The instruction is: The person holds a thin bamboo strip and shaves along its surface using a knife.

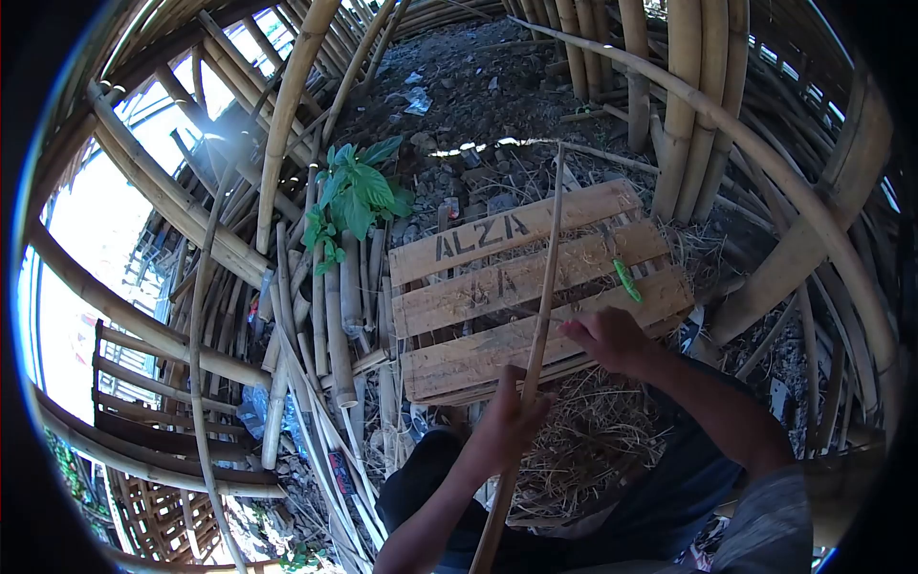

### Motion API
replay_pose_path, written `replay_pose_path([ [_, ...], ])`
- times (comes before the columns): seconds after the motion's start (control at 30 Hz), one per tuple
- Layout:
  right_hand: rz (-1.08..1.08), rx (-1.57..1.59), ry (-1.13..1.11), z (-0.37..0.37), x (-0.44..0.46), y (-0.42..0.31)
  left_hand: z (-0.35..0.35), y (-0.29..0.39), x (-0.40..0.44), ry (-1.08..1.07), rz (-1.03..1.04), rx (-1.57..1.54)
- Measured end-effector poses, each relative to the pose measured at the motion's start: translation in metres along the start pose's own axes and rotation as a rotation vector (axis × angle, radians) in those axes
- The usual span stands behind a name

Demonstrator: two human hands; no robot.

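A long thin bamboo strip (545, 316) runs upright through the middle of the head view, slanting from my lap up across a wooden slatted crate (593, 251). My left hand (507, 426) is closed around its lower part. Just right of the strip, above the crate's near slats, my right hand (617, 340) is closed with its fingertips toward the strip. What it grips, if anything, is too dark to make out. A slim bright green thing (627, 281) lies on the crate's slats, beyond my right hand.
Curly shavings (593, 440) cover the ground between my legs. Cut bamboo poles (339, 335) and a green leafy plant (356, 196) stand to the left. A curved bamboo pole (765, 143) arches over the right side. Bamboo fencing and rubble surround the spot.
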State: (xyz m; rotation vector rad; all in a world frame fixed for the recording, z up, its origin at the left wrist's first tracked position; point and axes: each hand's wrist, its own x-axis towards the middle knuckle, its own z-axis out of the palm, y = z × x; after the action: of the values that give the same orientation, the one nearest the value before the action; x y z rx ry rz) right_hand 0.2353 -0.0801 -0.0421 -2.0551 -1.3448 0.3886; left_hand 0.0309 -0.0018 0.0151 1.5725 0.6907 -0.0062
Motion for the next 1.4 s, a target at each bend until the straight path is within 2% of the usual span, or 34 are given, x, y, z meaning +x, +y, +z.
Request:
replay_pose_path([
  [0.03,0.007,-0.097,0.040,-0.006,0.006,0.007,0.002,-0.001,0.002,-0.005,-0.012,-0.005],
  [0.1,0.108,-0.027,-0.009,-0.007,0.010,0.021,0.006,-0.006,0.008,-0.009,0.046,-0.008],
  [0.2,-0.012,-0.033,0.109,0.001,0.002,0.010,0.008,-0.001,0.008,-0.009,0.004,-0.019],
  [0.33,-0.052,-0.156,-0.005,0.005,0.002,0.012,0.005,-0.002,0.002,-0.034,0.019,-0.081],
  [0.43,0.102,-0.201,0.126,-0.005,0.020,0.035,0.002,-0.004,-0.004,-0.054,0.006,-0.125],
  [0.53,0.042,-0.145,0.066,-0.007,0.017,0.029,-0.003,-0.006,-0.006,-0.035,-0.029,-0.044],
  [0.6,-0.041,0.025,-0.088,0.003,0.004,0.011,-0.007,-0.005,-0.009,-0.010,-0.035,0.011],
  [0.63,-0.040,0.031,-0.092,0.006,0.005,0.011,-0.010,-0.007,-0.011,-0.008,-0.042,0.012],
  [0.7,-0.150,-0.164,-0.008,0.011,0.009,0.014,-0.014,-0.011,-0.014,-0.059,-0.065,-0.047],
  [0.87,-0.242,-0.194,0.135,0.024,0.019,0.016,-0.013,-0.011,-0.011,-0.023,-0.056,-0.140],
  [0.93,-0.171,-0.111,0.095,0.029,0.013,0.000,-0.015,-0.008,-0.014,0.002,-0.072,-0.164],
  [1.07,-0.197,-0.161,0.011,0.018,0.013,0.004,-0.014,-0.007,-0.019,-0.022,-0.049,-0.202],
  [1.13,0.097,-0.205,0.124,0.008,0.030,0.026,-0.011,-0.009,-0.022,-0.031,-0.037,-0.217],
  [1.27,-0.007,-0.167,0.054,0.005,0.016,0.016,-0.014,-0.010,-0.019,-0.048,-0.038,-0.225],
  [1.33,-0.179,0.070,-0.004,0.021,0.002,0.002,-0.017,-0.011,-0.020,-0.036,-0.059,-0.209],
  [1.37,-0.178,0.077,-0.009,0.021,0.006,0.004,-0.019,-0.011,-0.020,-0.074,-0.051,-0.238],
  [1.4,-0.097,-0.049,0.031,0.018,0.013,0.009,-0.019,-0.012,-0.020,-0.115,-0.046,-0.269],
])
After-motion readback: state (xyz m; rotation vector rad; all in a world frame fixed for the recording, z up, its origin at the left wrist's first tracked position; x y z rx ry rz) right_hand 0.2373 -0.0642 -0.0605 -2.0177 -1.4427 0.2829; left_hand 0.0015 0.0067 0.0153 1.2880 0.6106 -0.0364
